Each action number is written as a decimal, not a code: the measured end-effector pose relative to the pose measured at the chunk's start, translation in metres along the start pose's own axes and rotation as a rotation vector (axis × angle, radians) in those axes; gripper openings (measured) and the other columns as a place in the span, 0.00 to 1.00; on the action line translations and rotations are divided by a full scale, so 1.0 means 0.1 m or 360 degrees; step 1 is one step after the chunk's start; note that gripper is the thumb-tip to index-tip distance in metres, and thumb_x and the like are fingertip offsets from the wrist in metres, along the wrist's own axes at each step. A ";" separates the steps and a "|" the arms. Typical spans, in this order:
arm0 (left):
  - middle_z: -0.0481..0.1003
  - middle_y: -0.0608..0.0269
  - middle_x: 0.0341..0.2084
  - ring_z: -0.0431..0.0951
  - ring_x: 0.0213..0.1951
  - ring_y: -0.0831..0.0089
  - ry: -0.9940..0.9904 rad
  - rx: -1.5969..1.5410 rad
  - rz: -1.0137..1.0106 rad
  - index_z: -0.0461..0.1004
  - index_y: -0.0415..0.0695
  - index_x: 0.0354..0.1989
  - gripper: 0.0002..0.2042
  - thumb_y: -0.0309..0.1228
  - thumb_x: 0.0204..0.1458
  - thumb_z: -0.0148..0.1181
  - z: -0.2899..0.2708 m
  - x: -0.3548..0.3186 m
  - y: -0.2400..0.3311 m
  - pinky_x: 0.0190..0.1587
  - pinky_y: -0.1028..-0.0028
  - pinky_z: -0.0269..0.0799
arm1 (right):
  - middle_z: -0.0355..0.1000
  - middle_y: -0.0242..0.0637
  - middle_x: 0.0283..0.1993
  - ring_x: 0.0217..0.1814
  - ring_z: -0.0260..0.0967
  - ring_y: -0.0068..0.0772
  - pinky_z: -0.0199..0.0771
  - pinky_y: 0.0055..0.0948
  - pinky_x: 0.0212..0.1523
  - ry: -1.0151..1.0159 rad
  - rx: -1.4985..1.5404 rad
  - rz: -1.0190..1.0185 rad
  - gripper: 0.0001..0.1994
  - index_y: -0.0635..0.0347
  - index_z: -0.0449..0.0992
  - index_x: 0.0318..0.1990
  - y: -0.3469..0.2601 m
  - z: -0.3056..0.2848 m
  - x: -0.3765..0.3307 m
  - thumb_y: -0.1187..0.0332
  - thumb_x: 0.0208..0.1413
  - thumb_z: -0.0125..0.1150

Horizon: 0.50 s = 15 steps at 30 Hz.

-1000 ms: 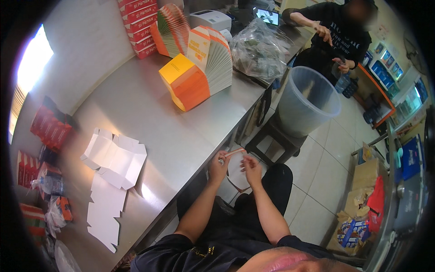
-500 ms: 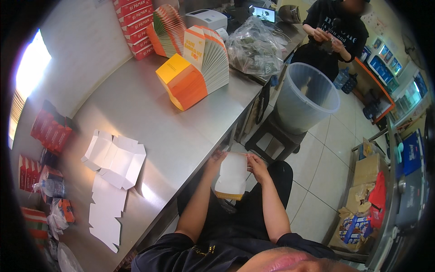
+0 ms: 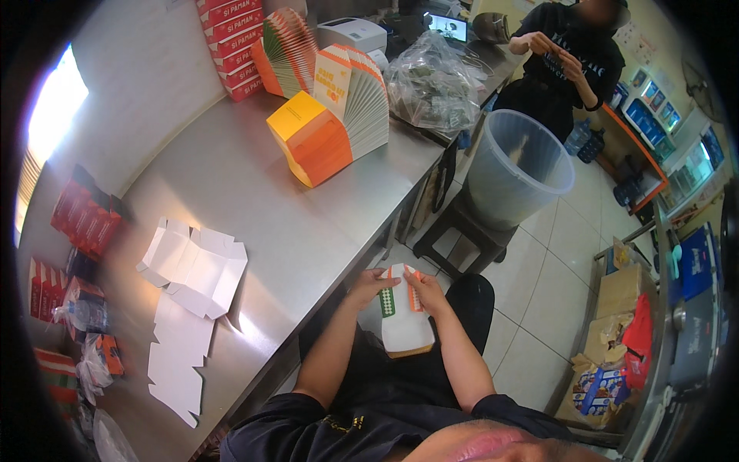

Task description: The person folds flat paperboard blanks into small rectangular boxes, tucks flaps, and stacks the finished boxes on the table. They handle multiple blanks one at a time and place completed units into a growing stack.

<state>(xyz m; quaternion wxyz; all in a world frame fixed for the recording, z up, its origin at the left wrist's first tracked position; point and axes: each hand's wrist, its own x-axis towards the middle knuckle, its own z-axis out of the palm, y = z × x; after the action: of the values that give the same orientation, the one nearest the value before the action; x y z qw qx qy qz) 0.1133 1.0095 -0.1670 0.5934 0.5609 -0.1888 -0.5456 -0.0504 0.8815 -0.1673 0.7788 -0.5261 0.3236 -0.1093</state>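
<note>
White carton blank (image 3: 406,327) | top edge pinched | left hand (image 3: 372,286) | right hand (image 3: 423,291)

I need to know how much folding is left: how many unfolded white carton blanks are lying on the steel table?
2 that I can separate: one spread blank mid-table, and one nearer the person, partly under it. More may be stacked beneath, hidden. Another carton is in both hands.

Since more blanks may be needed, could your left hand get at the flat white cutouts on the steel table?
Probably yes: the left hand holds the folded carton beside the table edge, and bare steel table lies between it and the white cutouts.
</note>
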 end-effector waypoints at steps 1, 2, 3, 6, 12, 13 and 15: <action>0.81 0.60 0.40 0.80 0.39 0.74 0.0082 0.0003 0.0006 0.77 0.35 0.52 0.22 0.38 0.55 0.71 0.05 0.00 -0.04 0.45 0.75 0.74 | 0.79 0.31 0.37 0.34 0.75 0.19 0.75 0.21 0.37 0.0061 -0.0047 -0.0005 0.18 0.64 0.81 0.44 -0.02 0.07 -0.02 0.55 0.67 0.61; 0.82 0.60 0.38 0.80 0.37 0.74 0.0165 0.0005 0.0012 0.79 0.34 0.48 0.21 0.40 0.56 0.71 0.08 0.00 -0.07 0.44 0.76 0.74 | 0.79 0.30 0.37 0.34 0.75 0.19 0.75 0.21 0.37 0.0083 -0.0029 -0.0033 0.18 0.64 0.81 0.44 -0.02 0.11 -0.02 0.54 0.67 0.60; 0.82 0.61 0.36 0.80 0.36 0.75 0.0196 -0.0011 0.0015 0.80 0.35 0.46 0.20 0.42 0.56 0.70 0.10 0.02 -0.06 0.43 0.76 0.74 | 0.79 0.30 0.37 0.33 0.75 0.18 0.75 0.21 0.36 0.0110 -0.0013 -0.0066 0.19 0.63 0.81 0.45 0.00 0.12 -0.01 0.53 0.67 0.60; 0.82 0.62 0.33 0.80 0.34 0.77 0.0296 -0.0040 0.0032 0.82 0.36 0.41 0.21 0.47 0.59 0.66 0.11 0.06 -0.06 0.41 0.77 0.74 | 0.79 0.28 0.37 0.33 0.74 0.17 0.74 0.20 0.35 0.0158 0.0008 -0.0151 0.19 0.62 0.81 0.46 0.06 0.17 0.01 0.52 0.68 0.58; 0.82 0.63 0.33 0.80 0.34 0.78 0.0344 -0.0058 -0.0079 0.82 0.37 0.40 0.24 0.51 0.60 0.63 0.12 0.04 -0.08 0.40 0.76 0.75 | 0.79 0.30 0.39 0.36 0.74 0.18 0.74 0.21 0.38 0.0233 -0.0008 -0.0219 0.20 0.61 0.81 0.49 0.10 0.19 0.07 0.52 0.69 0.55; 0.82 0.63 0.34 0.81 0.35 0.78 0.0302 -0.0089 -0.0173 0.82 0.37 0.41 0.25 0.52 0.61 0.61 0.20 -0.01 -0.01 0.40 0.76 0.75 | 0.79 0.30 0.39 0.37 0.74 0.19 0.74 0.21 0.39 0.0270 0.0003 -0.0216 0.20 0.61 0.81 0.50 0.14 0.11 0.08 0.52 0.69 0.55; 0.82 0.62 0.35 0.81 0.36 0.77 0.0178 -0.0059 -0.0301 0.82 0.37 0.44 0.26 0.54 0.61 0.60 0.24 -0.04 0.02 0.42 0.75 0.76 | 0.79 0.32 0.41 0.39 0.75 0.20 0.74 0.21 0.41 0.0372 0.0155 -0.0238 0.21 0.62 0.80 0.51 0.18 0.05 0.10 0.52 0.70 0.54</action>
<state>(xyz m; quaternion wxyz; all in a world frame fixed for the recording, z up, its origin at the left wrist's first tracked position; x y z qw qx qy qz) 0.0927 1.0017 -0.1559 0.5591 0.5948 -0.0914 -0.5703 -0.0428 0.8874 -0.1860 0.7501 -0.4940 0.3663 -0.2430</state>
